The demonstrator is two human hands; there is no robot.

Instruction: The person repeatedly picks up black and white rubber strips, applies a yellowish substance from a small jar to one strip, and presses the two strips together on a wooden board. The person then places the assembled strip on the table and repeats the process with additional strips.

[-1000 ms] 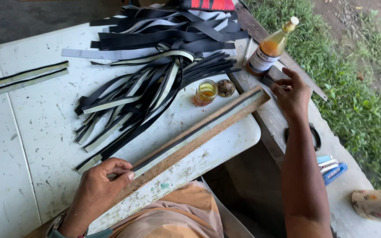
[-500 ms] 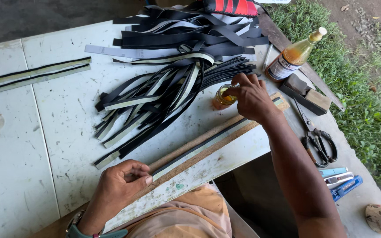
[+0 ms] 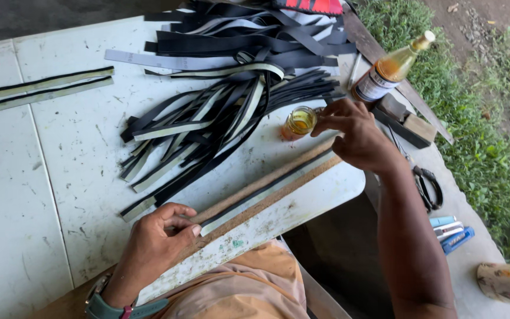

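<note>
- Pressing the near end of a pale strip (image 3: 267,192) onto a wooden board (image 3: 255,204), the left hand (image 3: 157,236) lies flat, fingers closed over it.
- Right hand (image 3: 355,133) pinches something unclear beside a small amber jar (image 3: 300,121), at the strip's far end; strip runs diagonally across the table (image 3: 48,177).

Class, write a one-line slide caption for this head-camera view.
Left hand pins a strip to a wooden board; right hand reaches a small glass jar.

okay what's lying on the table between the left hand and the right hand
In the head view, a long wooden board with a black-and-pale strip along it spans from the left hand, which presses its near end, towards the right hand at the small glass jar.
</note>
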